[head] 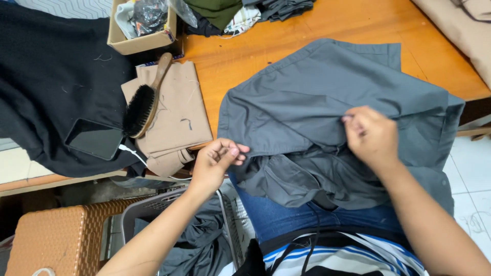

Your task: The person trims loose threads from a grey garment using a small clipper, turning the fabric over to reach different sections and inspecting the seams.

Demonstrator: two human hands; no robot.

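A grey shirt [327, 102] lies spread over the near edge of the wooden desk [245, 56], its lower part hanging off into the person's lap. Its long axis runs slantwise, from the bunched folds near the body up and away toward the far right corner of the desk. The right hand [371, 135] sits on top of the shirt near its middle, fingers closed and pinching a small fold of the cloth. The left hand [217, 161] is at the shirt's left edge, right at the desk's rim, thumb and fingers pinched together; whether it holds a thread or the hem itself I cannot tell. So the shirt lies between the hands and ahead of them, the right hand further in.

To the left lies a folded tan cloth [176, 115] with a wooden brush [143, 105] resting on it, and beside that a dark phone [94, 139] on black fabric [51, 76]. A cardboard box [140, 43] stands further back. Below the desk stand a basket of grey clothes [197, 240] and a brown woven stool [51, 237].
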